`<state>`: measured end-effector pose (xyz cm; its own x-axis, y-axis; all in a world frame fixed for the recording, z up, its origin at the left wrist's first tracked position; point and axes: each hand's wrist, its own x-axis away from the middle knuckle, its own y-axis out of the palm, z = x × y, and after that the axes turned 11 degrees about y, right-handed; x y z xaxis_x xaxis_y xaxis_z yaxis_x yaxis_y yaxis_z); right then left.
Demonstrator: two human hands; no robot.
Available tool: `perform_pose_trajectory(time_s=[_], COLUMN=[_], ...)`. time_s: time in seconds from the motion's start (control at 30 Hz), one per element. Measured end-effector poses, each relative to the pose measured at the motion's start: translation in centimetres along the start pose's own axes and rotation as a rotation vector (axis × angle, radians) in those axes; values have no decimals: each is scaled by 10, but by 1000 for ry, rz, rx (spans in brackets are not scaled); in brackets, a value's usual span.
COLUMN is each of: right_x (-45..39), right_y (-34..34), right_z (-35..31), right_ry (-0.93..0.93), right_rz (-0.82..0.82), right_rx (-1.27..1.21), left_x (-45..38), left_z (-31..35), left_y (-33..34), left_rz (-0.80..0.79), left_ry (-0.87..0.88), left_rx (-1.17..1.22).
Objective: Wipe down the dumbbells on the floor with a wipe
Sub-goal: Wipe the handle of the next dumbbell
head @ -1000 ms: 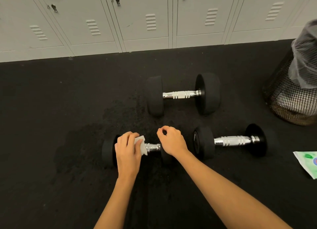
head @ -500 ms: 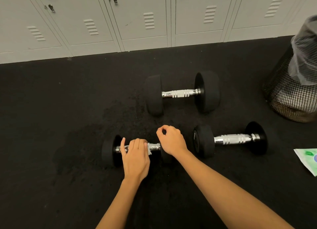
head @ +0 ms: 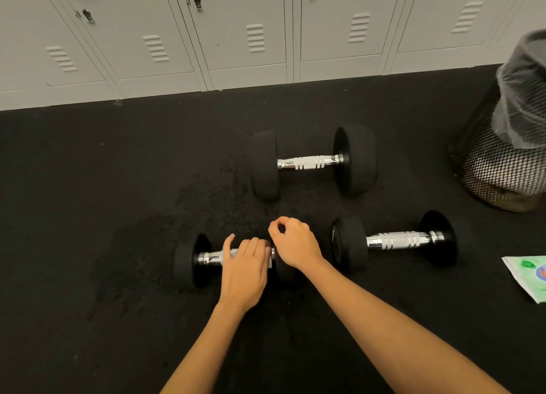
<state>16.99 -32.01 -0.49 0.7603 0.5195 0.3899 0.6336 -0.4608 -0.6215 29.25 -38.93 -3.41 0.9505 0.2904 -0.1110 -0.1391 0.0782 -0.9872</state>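
Three black dumbbells with chrome handles lie on the black floor. On the nearest, small dumbbell [head: 189, 260], my left hand [head: 243, 271] is wrapped over the handle and presses a white wipe [head: 269, 262] against it; only a sliver of wipe shows under the fingers. My right hand [head: 294, 243] rests on that dumbbell's right head, its fingers curled over it. A second small dumbbell [head: 396, 240] lies to the right. A larger dumbbell [head: 310, 162] lies further back.
A black mesh bin [head: 499, 169] with a grey liner stands at the right. A green and white wipe packet [head: 529, 275] lies on the floor at the right edge. Grey lockers [head: 245, 30] line the back. A damp patch [head: 133, 251] darkens the floor at left.
My left hand slid right along the handle from the left head, covering the wipe that showed a second ago. My right hand stayed on the right head.
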Motion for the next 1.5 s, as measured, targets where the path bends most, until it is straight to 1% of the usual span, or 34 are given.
perform_pose_trajectory(time_s=[0.13, 0.2, 0.27, 0.4, 0.47, 0.57, 0.63, 0.77, 0.83, 0.97, 1.03, 1.17, 1.23, 1.33, 1.5], right_x=[1, 0, 1, 0, 1, 1, 1, 1, 2, 2, 2, 3, 3, 1, -2], right_y=[-2, -2, -3, -1, 0, 1, 2, 2, 1, 2, 2, 0, -1, -3, -8], right_z=[1, 0, -1, -1, -1, -1, 0, 0, 1, 2, 2, 2, 1, 0, -2], right_ry=[-12, -8, -4, -2, -2, -2, -4, -10, -25, -47, -49, -55, -52, -31, 5], right_rz=[-6, -12, -11, 2, 16, 31, 35, 37, 41, 65, 73, 62, 43, 1, -73], right_rx=[4, 9, 14, 1, 0, 5, 10, 23, 33, 49, 51, 44, 38, 19, -26], left_x=[16, 18, 16, 12, 7, -5, -10, -14, -10, -1, 2, 1, -2, -4, -10], left_z=[-25, -35, -35, -16, -6, 5, 11, 15, 11, -7, -16, -22, -22, -23, -24], left_y=[3, 0, -2, -2, -2, -7, -11, -15, -15, -12, -15, -32, -39, -51, -65], left_rz=[10, 0, -10, 24, 26, -72, -140, -139, -123, -68, -111, -220, -202, -130, 136], left_ry=[122, 141, 114, -18, -48, -78, -121, -166, -126, 67, 117, 128, 118, 29, -227], left_rx=[-99, -133, -132, -64, -74, -109, -92, -48, -43, -103, -98, 13, 144, 423, 580])
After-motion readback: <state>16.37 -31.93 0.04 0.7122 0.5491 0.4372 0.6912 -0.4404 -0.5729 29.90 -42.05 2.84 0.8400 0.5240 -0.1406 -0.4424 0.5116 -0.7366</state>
